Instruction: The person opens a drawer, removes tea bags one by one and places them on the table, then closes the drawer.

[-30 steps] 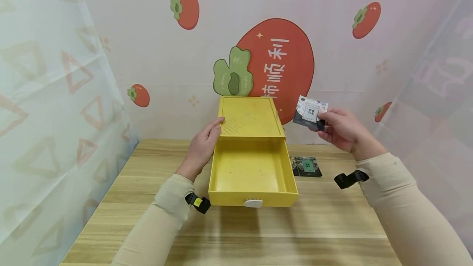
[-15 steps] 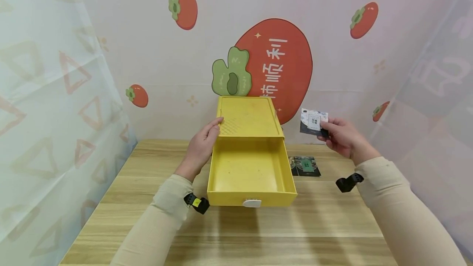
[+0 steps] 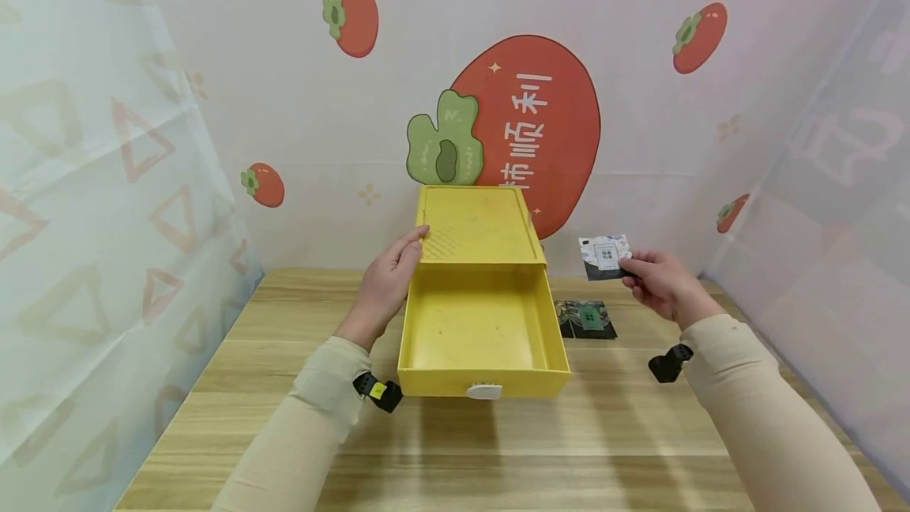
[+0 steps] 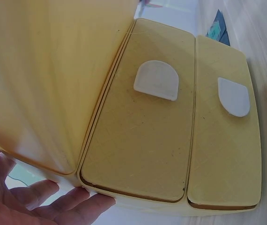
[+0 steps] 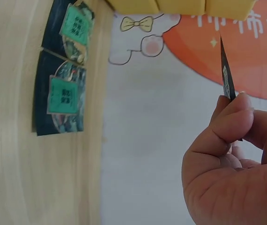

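Note:
My right hand (image 3: 664, 287) pinches a flat square sachet (image 3: 606, 257), white above and dark below, between thumb and fingers, raised over the table's back right. Edge-on, the same sachet (image 5: 227, 79) looks thin in the right wrist view. My left hand (image 3: 384, 283) lies against the left side of a yellow drawer cabinet (image 3: 490, 220), its fingertips touching the upper edge; the left wrist view shows loosely extended fingers (image 4: 72, 206). The cabinet's top drawer (image 3: 435, 382) is pulled out, its inside bare. On the table right of it lie two dark sachets (image 5: 61, 101) with green labels.
Below the top drawer are two closed drawers (image 4: 138, 136) with white handles, seen in the left wrist view. The pulled-out drawer juts forward over the wooden table (image 3: 611, 433). Patterned cloth (image 3: 320, 125) stands behind the table and on both sides.
My right hand has lowered and shifted slightly right with the sachet, bringing it closer to the table. The left hand and the cabinet stay as they were.

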The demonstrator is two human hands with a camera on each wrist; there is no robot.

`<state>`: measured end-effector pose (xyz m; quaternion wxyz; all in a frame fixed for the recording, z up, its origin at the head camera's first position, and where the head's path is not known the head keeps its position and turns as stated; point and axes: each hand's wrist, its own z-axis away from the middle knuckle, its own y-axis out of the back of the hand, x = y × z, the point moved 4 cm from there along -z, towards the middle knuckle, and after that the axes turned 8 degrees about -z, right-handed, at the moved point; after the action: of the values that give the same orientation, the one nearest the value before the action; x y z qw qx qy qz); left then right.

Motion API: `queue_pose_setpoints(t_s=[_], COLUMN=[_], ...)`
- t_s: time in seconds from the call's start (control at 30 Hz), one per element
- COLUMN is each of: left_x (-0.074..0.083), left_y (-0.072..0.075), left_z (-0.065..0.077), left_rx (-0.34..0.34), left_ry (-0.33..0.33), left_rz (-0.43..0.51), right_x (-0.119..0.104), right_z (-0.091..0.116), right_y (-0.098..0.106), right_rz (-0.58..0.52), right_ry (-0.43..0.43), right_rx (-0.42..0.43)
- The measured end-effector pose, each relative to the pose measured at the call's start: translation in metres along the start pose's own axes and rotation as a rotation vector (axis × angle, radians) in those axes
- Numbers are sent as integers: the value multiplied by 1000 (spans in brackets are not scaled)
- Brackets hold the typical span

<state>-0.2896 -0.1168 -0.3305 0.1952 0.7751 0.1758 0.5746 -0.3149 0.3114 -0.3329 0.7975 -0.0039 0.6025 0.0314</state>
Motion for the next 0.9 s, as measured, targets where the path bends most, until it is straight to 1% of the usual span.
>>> queue_pose_setpoints(t_s=[0.3,0.5,0.6,0.73,0.9], left_x=[0,-1,-1,0,1], left_y=[0,-1,-1,-1,-1], left_z=[0,1,1,1,2], left_rx=[-12,-11,-9,-9,-5], left_ry=[-4,-7,-8,-12,-10], left_rz=[18,21,21,22,23], right_x=[24,43,51,59,66], right_z=[-6,-8,-8,-7,-6], right_y=[19,34,41,48,53], right_rz=[25,46,40,-1,-10], right_ry=[-94,-127,-144,-163,-185], right_rx=[63,95,113,151,166])
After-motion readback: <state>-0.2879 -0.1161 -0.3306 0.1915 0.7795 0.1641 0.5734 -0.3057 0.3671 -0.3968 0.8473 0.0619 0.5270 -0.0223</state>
